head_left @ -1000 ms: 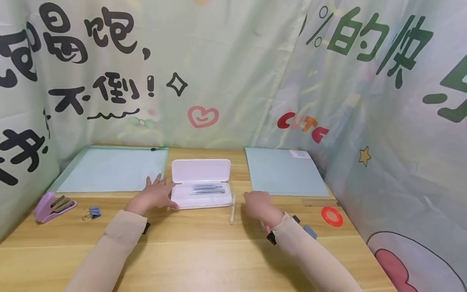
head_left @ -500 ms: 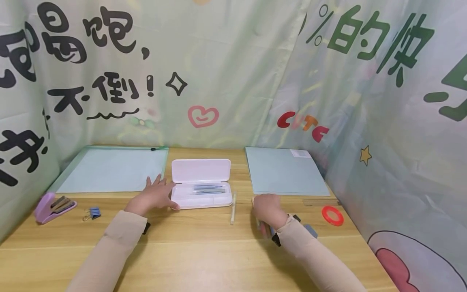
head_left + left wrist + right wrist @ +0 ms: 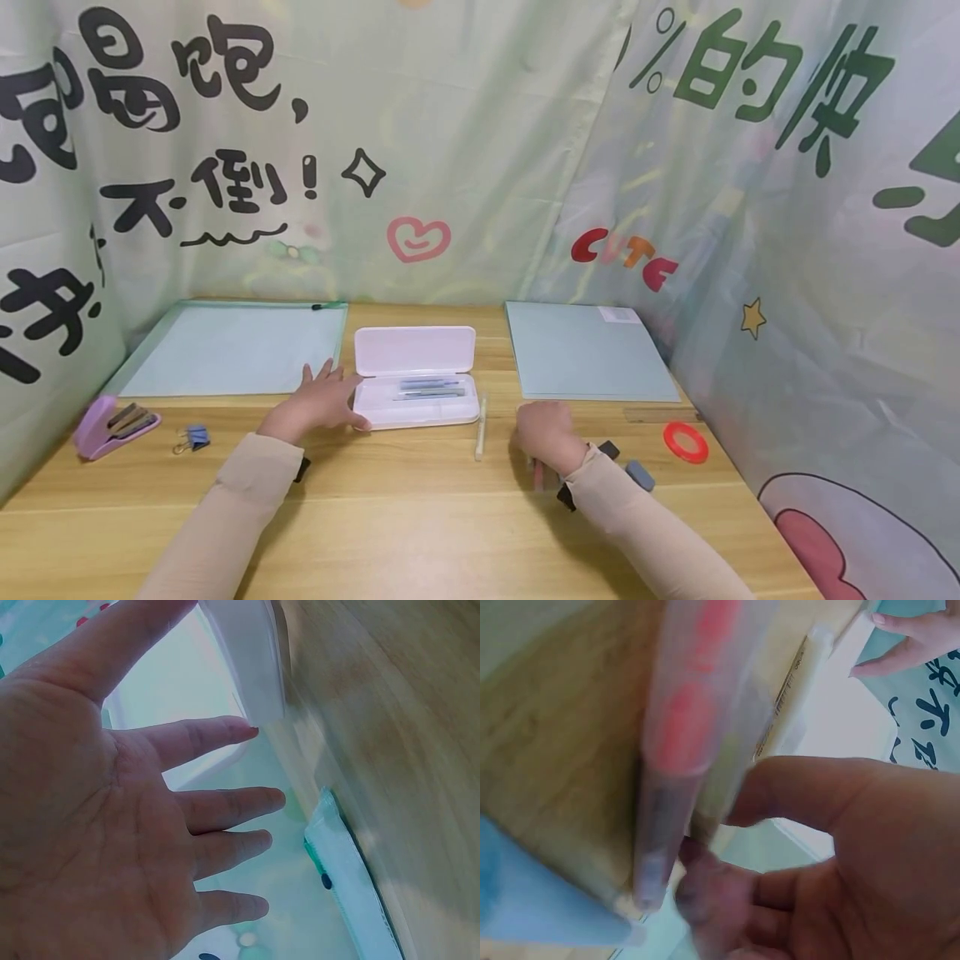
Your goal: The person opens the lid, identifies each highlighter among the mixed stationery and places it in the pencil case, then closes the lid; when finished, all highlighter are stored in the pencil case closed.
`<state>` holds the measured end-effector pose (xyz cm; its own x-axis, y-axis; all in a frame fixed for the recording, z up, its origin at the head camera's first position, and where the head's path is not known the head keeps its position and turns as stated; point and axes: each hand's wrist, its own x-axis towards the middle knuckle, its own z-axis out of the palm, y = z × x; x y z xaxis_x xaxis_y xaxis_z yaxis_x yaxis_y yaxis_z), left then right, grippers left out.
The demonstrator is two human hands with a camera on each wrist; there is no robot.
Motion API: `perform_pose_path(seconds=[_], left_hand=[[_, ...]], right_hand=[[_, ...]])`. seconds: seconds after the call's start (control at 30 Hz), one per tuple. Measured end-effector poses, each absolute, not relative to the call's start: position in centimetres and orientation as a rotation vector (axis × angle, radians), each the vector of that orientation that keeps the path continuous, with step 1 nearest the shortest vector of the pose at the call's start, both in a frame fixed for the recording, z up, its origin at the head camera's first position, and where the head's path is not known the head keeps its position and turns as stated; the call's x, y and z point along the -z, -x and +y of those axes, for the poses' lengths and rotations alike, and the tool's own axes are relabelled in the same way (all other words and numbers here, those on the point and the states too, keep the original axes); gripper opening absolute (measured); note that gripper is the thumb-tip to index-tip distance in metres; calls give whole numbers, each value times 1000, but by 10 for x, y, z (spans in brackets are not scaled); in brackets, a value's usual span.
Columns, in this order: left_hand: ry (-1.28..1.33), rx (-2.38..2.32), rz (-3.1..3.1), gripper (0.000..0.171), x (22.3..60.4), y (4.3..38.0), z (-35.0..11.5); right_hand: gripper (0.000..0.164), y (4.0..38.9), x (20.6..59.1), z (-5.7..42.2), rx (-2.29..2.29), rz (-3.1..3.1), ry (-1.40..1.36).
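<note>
Meanwhile, one hand steadies an open pencil case while the other grips a bundle of pens.

Spread flat with its fingers straight, the left hand (image 3: 317, 405) rests against the left end of the white pencil case (image 3: 415, 400), which lies open on the wooden tabletop (image 3: 420, 517) with a few pens in its tray and its lid laid back. To the right of the case, the right hand (image 3: 545, 433) is curled round several pens (image 3: 676, 772), one with a red barrel, blurred in the wrist view. A single pale pen (image 3: 480, 428) lies on the tabletop between the case and the right hand. Farther off sit a purple stapler (image 3: 112, 423), a blue binder clip (image 3: 193, 437), a red tape ring (image 3: 685, 442), and two light green folders (image 3: 225, 348) at the back.
</note>
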<state>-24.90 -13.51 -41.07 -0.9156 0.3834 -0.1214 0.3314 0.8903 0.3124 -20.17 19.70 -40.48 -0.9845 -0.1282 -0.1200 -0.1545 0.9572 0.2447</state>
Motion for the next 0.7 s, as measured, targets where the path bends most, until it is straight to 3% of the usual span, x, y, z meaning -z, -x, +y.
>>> perform_pose_path(seconds=[0.27,0.43,0.7], left_hand=[[-533,-445,2874,89,412,249,-136],[-526,-440,2876,89,413,250,-136],[-532,-425,2884,89,412,250,-135]], right_hand=[[31,218,396,178,-119,3174,314],[20,234,395,158,-154,3359,699],[15,259,404,126,-306,3413,1313]])
